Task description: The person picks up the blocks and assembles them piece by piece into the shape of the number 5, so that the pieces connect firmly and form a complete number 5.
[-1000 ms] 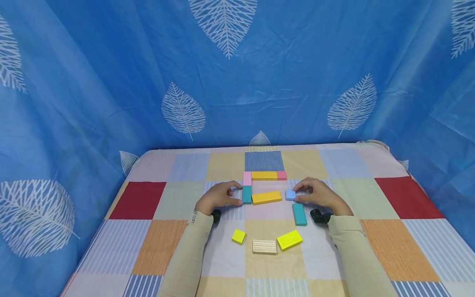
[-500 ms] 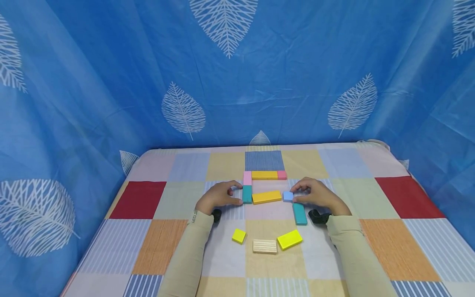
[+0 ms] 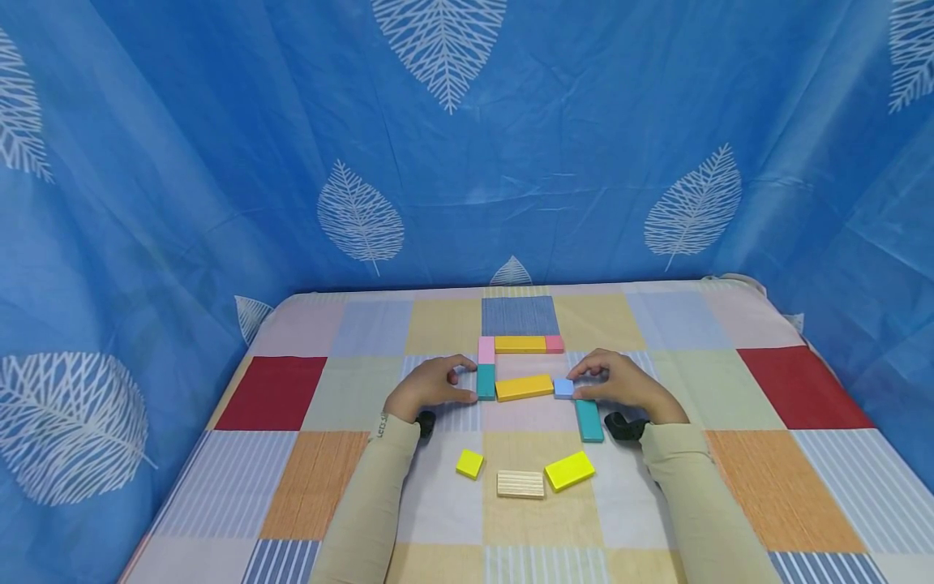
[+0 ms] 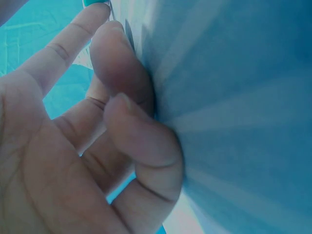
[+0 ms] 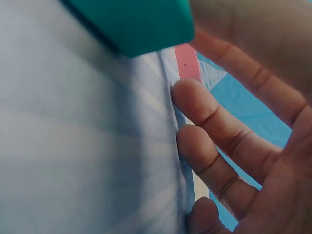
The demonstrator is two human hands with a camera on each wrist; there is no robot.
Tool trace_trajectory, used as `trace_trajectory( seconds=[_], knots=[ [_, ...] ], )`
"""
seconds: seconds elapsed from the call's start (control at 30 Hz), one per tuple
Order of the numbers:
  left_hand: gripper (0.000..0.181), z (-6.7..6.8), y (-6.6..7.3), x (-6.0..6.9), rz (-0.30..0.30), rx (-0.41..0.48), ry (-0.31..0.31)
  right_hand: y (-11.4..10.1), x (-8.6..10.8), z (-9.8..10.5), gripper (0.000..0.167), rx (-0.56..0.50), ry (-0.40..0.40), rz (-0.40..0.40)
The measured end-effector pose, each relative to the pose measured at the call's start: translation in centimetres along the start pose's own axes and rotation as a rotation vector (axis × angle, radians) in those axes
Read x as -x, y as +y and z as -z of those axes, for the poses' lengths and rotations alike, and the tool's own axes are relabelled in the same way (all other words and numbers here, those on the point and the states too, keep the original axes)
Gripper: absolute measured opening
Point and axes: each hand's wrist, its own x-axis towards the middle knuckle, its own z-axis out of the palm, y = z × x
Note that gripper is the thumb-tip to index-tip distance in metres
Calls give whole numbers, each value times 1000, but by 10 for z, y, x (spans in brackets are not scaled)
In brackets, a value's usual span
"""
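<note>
In the head view, my left hand (image 3: 430, 384) rests its thumb and index fingertip against the left side of a teal block (image 3: 485, 382). The left wrist view has the hand (image 4: 73, 131) with its index finger stretched to a teal edge (image 4: 95, 2) and other fingers bent on the cloth. My right hand (image 3: 620, 381) pinches a small blue block (image 3: 563, 388) at its right side, beside the right end of a tilted orange-yellow block (image 3: 524, 388). A second teal block (image 3: 589, 421) lies just below that hand; in the right wrist view, a teal block (image 5: 141, 22) is near the hand (image 5: 258, 146).
A pink block (image 3: 486, 349), an orange-yellow block (image 3: 520, 345) and a red-pink block (image 3: 554, 344) form a corner behind. Nearer lie a small yellow block (image 3: 470, 464), a ridged wooden block (image 3: 520, 484) and a larger yellow block (image 3: 570, 471). A blue curtain (image 3: 569, 146) hangs behind.
My right hand has shifted slightly left with the small blue block, which now sits against or very near the tilted orange-yellow block's end. The left hand has stayed in place.
</note>
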Motion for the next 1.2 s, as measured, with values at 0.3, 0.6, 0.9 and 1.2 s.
trace_trajectory(
  seconds=[0.3,0.6,0.9,1.2],
  knots=[
    [52,1,1,1,2,-7,5,0,-3,0,25,-6,-5,-7],
    [52,3,1,2,1,-5,5,0,-4,0,26,-11,-16,-1],
    [53,2,0,2,2,3,-4,-3,0,9,25,-54,-3,53],
    [55,0,0,0,-4,-12,-7,-25,5,25,27,-11,-7,11]
  ],
)
